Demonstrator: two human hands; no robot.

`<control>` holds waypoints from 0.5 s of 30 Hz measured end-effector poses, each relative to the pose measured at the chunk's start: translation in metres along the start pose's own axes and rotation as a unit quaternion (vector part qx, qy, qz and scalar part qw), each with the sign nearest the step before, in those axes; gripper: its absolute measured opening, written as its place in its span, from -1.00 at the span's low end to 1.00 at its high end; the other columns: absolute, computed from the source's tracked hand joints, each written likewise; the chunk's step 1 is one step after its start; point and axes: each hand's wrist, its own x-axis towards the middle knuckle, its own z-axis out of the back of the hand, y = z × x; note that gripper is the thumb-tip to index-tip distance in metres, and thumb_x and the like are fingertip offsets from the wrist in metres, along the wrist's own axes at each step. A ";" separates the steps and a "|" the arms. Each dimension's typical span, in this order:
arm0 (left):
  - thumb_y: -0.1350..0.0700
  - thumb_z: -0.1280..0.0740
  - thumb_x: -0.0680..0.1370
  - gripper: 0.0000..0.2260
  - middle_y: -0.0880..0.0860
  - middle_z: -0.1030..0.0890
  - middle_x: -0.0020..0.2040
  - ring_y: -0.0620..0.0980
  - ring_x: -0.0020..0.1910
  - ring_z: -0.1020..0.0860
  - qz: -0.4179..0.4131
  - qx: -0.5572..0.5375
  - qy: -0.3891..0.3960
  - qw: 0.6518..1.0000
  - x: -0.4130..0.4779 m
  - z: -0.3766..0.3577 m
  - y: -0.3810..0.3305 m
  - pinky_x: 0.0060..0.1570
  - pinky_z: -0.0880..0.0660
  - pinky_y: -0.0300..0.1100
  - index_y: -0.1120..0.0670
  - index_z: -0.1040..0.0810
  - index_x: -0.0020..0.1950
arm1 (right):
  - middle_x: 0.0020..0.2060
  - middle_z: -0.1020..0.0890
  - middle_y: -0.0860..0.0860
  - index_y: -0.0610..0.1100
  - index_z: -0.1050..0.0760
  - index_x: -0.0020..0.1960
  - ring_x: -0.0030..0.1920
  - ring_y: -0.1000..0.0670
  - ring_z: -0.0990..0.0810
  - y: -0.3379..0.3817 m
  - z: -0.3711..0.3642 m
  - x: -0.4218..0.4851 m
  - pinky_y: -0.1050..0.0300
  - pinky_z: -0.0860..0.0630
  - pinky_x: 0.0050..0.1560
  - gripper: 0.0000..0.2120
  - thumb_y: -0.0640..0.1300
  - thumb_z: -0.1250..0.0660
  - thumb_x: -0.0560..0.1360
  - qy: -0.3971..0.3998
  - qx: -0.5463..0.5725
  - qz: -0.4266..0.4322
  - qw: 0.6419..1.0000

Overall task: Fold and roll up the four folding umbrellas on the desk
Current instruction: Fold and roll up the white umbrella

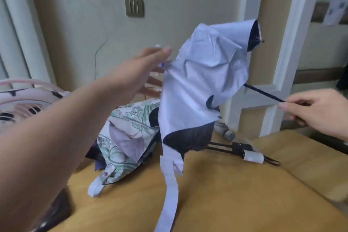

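— Position of the lavender umbrella?

— Up in the air over the desk, held between my two hands. Canopy is collapsed and crumpled, with the dark lining showing at the top opening and at the lower hem. Its closing strap hangs straight down, the end near the desk's front edge.

— Right hand?

— Out to the right, well apart from the canopy. Thumb and forefinger pinch the end of the dark shaft, which runs up and left into the fabric.

— Left hand?

— Arm stretched forward. Fingers are straight and spread, thumb on top, tips at the canopy's left edge by a small blue rib tip. Nothing is gripped that I can see; whether the lower fingers touch the cloth behind the edge, I cannot tell.

— The others?

— The floral umbrella lies loose on the desk, behind and left of the hanging strap, its own tab strap curling toward me. The pink umbrella is at far left, open, partly cut off by the frame. Right of the lavender hem, a black handle and a white handle lie just beside each other on the desk.

— Background?

— Pale wall with a switch plate.
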 end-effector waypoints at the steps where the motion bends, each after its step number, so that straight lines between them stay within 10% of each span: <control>1: -0.45 -0.38 0.35 -0.29 0.11 -0.64 0.20 0.09 -0.01 -0.69 0.037 -0.052 0.054 0.996 0.006 -0.004 -0.011 0.02 -0.62 0.05 -0.12 -0.47 0.40 | -0.37 -0.68 0.05 0.20 -0.69 -0.17 -0.36 -0.13 -0.62 0.002 0.007 0.000 -0.01 -0.63 -0.33 -0.83 0.25 -0.41 0.40 -0.001 -0.013 0.005 1.000; 5: -0.35 -0.37 0.46 -0.45 0.26 -0.65 0.23 0.13 0.06 -0.64 0.093 -0.077 0.150 0.981 0.015 -0.022 -0.023 0.20 -0.57 0.12 0.03 -0.65 0.23 | -0.32 -0.69 0.17 0.20 -0.69 -0.20 -0.25 -0.02 -0.66 0.009 0.024 0.001 -0.14 -0.65 -0.11 -0.82 0.26 -0.41 0.33 -0.066 -0.029 0.061 0.996; 8: 0.01 -0.30 0.64 -0.71 0.09 -0.72 -0.10 0.02 -0.20 -0.65 0.043 -0.040 0.103 0.993 0.016 -0.033 -0.014 -0.16 -0.61 -0.15 0.04 -0.70 -0.20 | -0.27 -0.68 0.24 0.17 -0.68 -0.19 -0.19 0.06 -0.66 0.016 0.029 0.002 0.00 -0.62 -0.10 -0.95 0.12 -0.50 0.40 -0.106 -0.024 0.115 0.987; 12: 0.06 -0.37 0.51 -0.90 -0.08 -0.62 -0.30 -0.05 -0.33 -0.54 -0.161 0.070 0.058 0.983 0.006 -0.036 -0.011 -0.36 -0.49 -0.19 -0.10 -0.63 -0.18 | -0.32 -0.65 0.11 0.08 -0.64 -0.26 -0.26 -0.01 -0.62 0.019 0.042 0.006 0.00 -0.54 -0.26 -0.84 0.11 -0.56 0.37 -0.148 -0.034 0.119 0.981; 15: 0.26 -0.35 0.61 -0.89 -0.14 -0.67 -0.26 -0.11 -0.27 -0.64 -0.161 0.091 0.053 0.981 0.001 -0.041 -0.016 -0.16 -0.59 -0.31 0.05 -0.56 -0.03 | -0.36 -0.61 -0.02 -0.01 -0.59 -0.31 -0.28 -0.13 -0.57 0.024 0.041 0.014 0.01 -0.49 -0.27 -0.72 0.16 -0.57 0.31 -0.170 -0.038 0.105 0.979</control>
